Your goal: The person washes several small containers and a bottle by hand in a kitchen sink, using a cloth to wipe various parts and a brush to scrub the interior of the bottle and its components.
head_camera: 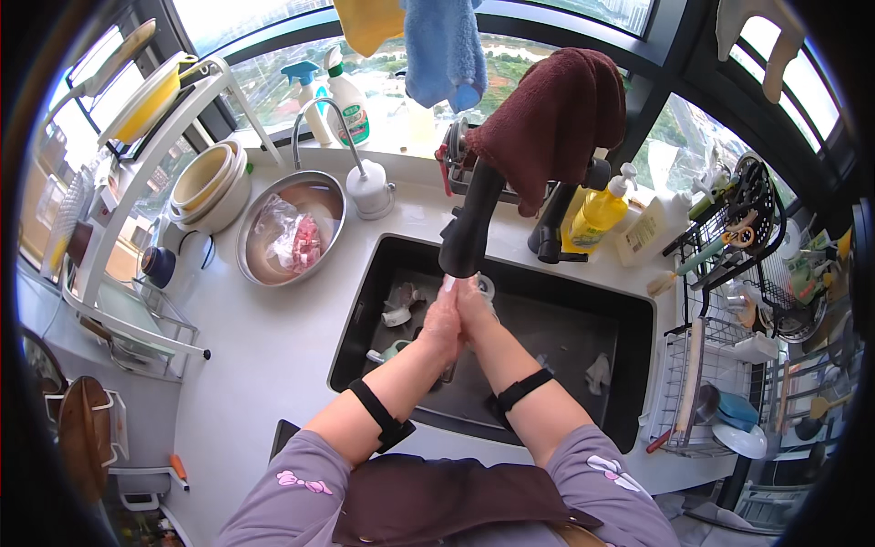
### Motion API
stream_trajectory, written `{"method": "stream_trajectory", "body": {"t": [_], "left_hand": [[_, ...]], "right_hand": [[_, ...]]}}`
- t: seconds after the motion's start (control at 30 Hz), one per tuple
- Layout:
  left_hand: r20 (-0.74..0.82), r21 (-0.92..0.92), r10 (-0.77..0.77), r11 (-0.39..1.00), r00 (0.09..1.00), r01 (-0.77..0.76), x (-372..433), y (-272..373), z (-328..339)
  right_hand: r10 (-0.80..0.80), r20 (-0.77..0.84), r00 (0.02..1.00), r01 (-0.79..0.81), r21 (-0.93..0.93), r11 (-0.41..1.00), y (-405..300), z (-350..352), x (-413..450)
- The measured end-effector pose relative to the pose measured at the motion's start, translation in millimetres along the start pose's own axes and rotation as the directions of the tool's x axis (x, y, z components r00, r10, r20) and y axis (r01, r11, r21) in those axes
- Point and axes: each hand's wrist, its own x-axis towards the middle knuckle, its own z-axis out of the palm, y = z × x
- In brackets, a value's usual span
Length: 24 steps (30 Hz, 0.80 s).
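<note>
Over a dark sink (547,328), my left hand (443,321) and my right hand (473,301) are pressed together palm to palm. They sit right beneath the black faucet spout (472,239), and water falls on them there. Their fingertips are partly hidden by the spout, and I see nothing held between them. Below, a few small white and pale green items lie on the sink's left side, including a pale green piece (396,350). A crumpled whitish scrap (598,374) rests at the right. Draped over the faucet is a maroon towel (560,123).
Left of the sink, a steel basin (253,263) holds raw meat (307,243) and a clear plastic bag. A yellow soap bottle (593,215) stands behind the faucet. Wire dish racks (666,410) line the right side; stacked colanders (225,205) sit at the left.
</note>
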Motion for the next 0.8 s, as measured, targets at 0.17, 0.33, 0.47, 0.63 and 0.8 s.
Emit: {"method": "stream_trajectory", "body": {"t": [0.17,0.33,0.47,0.63,0.8], "left_hand": [[0.418,-0.233,0.028,0.97,0.908,0.077,25,52,-58],[0.279,-0.356,0.06,0.934,0.958,0.045,54,-2,-65],[0.148,-0.171,0.088,0.983,0.985,-0.062,45,12,-66],[-0.02,0.153,0.158,0.976,0.987,-0.153,28,32,-48],[0.255,-0.023,0.013,1.0,0.967,-0.007,35,11,-39]], "right_hand": [[-0.058,0.271,0.961,-0.105,0.549,0.829,-15,45,-41],[-0.25,-0.033,0.968,0.243,0.388,0.889,-6,36,-17],[-0.706,0.193,0.681,0.521,-0.806,0.281,28,31,-37],[-0.487,0.136,0.863,0.45,-0.645,0.617,17,52,-48],[-0.437,0.034,0.899,0.29,-0.794,0.534,26,13,-5]]}}
